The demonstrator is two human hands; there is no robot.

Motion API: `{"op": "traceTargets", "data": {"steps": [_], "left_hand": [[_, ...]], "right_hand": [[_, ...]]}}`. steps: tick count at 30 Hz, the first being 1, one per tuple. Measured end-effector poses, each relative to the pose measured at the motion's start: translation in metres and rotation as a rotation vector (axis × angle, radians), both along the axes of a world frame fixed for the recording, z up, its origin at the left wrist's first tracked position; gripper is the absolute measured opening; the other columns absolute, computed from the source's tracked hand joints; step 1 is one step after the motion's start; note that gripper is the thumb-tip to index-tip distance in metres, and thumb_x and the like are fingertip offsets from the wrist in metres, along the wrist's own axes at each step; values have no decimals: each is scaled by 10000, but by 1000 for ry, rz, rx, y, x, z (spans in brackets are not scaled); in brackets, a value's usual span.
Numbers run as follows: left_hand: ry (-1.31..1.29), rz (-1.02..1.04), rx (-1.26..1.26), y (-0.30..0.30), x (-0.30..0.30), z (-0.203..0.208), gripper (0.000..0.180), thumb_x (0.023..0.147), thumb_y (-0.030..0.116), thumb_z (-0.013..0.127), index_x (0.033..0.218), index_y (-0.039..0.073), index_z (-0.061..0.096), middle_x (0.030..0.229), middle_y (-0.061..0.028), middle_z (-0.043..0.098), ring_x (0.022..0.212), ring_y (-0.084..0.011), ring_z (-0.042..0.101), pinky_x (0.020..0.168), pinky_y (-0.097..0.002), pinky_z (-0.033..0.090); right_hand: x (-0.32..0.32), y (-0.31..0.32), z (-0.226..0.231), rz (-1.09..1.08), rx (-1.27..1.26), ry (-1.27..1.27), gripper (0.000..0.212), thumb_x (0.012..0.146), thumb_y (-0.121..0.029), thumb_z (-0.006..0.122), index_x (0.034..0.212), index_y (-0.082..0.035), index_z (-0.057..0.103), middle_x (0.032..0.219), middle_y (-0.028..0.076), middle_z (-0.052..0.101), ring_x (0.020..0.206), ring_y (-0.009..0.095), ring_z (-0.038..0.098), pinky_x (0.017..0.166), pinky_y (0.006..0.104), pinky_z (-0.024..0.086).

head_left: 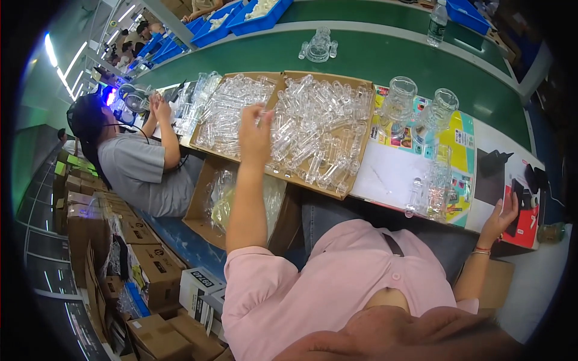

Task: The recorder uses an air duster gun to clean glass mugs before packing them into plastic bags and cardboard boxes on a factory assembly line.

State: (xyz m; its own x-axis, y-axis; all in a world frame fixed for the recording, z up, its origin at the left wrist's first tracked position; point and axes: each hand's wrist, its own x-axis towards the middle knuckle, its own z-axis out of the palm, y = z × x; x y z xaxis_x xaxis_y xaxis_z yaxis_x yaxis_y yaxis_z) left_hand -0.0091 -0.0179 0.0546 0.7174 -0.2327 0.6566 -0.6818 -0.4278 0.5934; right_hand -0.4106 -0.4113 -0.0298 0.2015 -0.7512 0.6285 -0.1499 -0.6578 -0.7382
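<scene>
My left hand (256, 133) is over a shallow cardboard tray (344, 194) heaped with small clear tube-like pieces (322, 129). Its fingers are curled together at the tips; whatever they hold is too small to make out against the clear pieces. Far to the right, my right hand (498, 218) is at the table edge, its fingers bent around a dark object (513, 221) whose kind I cannot tell. Between my hands stand clear jar-like vessels (398, 99), a tall clear ribbed one (439, 180) and a single small clear piece (413, 197) on printed sheets.
A green conveyor belt (373, 51) runs behind the table, carrying a clear assembly (319, 47). Beyond it are a water bottle (438, 24) and blue bins (259, 18). A co-worker (135, 162) sits at the left. Below are an opened carton (201, 210) and stacked boxes (153, 277).
</scene>
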Motion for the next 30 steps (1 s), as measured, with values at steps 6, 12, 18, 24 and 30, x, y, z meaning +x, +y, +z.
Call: {"op": "traceTargets", "data": {"steps": [6,12,18,24,30], "left_hand": [[879,-574,-365,-70,-77,-35,264,890,279,501,991,63,387,723,-42,482,608,-120,510,634,-216,440],[1290,-891,-432,-71,-136,-33,555,833,121,558,1298,61,261,955,-67,447,726,-110,474,633,-206,415],[1219,-983,-514,-69,-156,-19,643,857,96,508,1378,84,130,1219,-152,386,764,-142,526,643,-234,453],[1319,-873,-446,-77,-178,-28,494,914,160,435,1358,96,228,1118,-168,507,511,-95,498,450,-181,420],[1049,-938,-264,-83,-186,-59,629,839,23,503,1385,95,199,1177,-42,400,652,-82,422,547,-188,384]], "right_hand": [[4,-33,-22,-60,185,-10,513,868,-125,536,1278,14,262,1289,171,351,1197,234,379,1011,335,271],[20,-60,-34,20,173,84,645,826,-183,606,1309,7,224,1302,199,345,1219,277,354,1008,347,271],[45,-65,-23,134,213,212,638,773,-194,653,1276,1,313,1224,195,452,1150,278,444,959,327,334],[53,-60,1,31,212,566,413,745,-246,655,1079,-28,550,954,169,620,904,327,590,778,364,452],[47,-52,-3,21,214,434,348,780,-243,638,997,20,562,930,167,624,864,298,598,762,341,453]]}}
